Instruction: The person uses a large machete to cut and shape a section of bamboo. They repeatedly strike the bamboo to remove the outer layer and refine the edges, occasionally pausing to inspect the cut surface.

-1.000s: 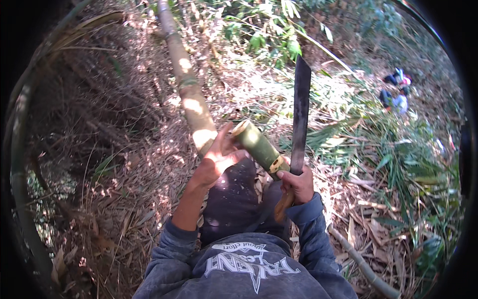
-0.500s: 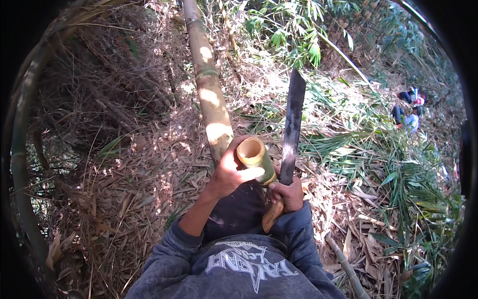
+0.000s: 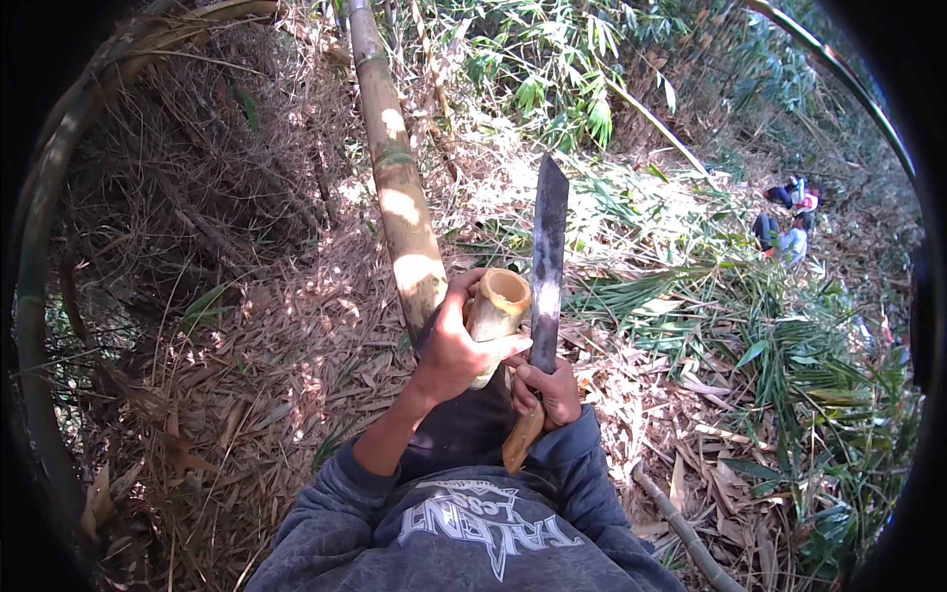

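Note:
My left hand [image 3: 456, 345] is wrapped round a short bamboo section [image 3: 495, 314], a hollow cup-like piece with its open, pale-rimmed end tilted up toward me. Close beside it, my right hand [image 3: 552, 391] grips a machete [image 3: 547, 266] by its wooden handle [image 3: 523, 439]. The dark blade points up and away from me, just right of the bamboo piece and apart from its rim. My right fingertips lie near the lower end of the bamboo, and whether they touch it I cannot tell.
A long bamboo pole [image 3: 400, 187] runs from beside my hands into the far background. Cut green leaves [image 3: 681, 296] and dry litter cover the ground. Two people [image 3: 789, 227] are low down at the far right. A thin stick [image 3: 686, 528] lies at the near right.
The bamboo section has turned in my left hand, now showing a paler side and standing more upright. The machete and my right hand have shifted slightly left and down.

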Tool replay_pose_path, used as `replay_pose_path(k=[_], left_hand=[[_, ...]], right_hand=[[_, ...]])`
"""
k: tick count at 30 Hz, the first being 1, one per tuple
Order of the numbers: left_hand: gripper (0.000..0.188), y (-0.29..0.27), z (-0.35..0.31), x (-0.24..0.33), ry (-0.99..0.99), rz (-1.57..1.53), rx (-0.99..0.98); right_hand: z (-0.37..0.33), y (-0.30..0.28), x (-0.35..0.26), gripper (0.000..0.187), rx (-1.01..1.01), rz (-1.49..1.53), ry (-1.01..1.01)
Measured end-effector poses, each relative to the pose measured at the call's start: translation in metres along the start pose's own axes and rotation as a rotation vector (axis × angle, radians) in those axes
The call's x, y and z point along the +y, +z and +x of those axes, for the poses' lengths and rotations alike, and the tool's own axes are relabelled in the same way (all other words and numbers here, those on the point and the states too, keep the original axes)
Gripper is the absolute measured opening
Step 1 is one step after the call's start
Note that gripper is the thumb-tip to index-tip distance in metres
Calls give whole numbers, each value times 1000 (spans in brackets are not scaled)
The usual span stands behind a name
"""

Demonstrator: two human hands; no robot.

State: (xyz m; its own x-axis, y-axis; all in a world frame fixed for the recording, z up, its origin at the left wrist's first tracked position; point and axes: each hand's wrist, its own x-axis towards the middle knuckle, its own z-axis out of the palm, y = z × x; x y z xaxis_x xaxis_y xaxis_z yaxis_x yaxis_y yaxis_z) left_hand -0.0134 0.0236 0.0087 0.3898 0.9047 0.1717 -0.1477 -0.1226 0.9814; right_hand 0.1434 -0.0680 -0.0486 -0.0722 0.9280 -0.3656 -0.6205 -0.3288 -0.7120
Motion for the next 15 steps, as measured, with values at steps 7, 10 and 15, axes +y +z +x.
replay_pose_path(k=[7,10,15], left_hand=[[62,-5,2,-14,3,111,21],[53,-2,6,-17,-125,-180,93],[44,-7,10,-13,-286,-451,63]], right_hand=[[-4,10,-5,54,70,-83,-49],[-7,13,-12,58,106,-128,-18],[-7,13,-9,62,120,-186,-20]])
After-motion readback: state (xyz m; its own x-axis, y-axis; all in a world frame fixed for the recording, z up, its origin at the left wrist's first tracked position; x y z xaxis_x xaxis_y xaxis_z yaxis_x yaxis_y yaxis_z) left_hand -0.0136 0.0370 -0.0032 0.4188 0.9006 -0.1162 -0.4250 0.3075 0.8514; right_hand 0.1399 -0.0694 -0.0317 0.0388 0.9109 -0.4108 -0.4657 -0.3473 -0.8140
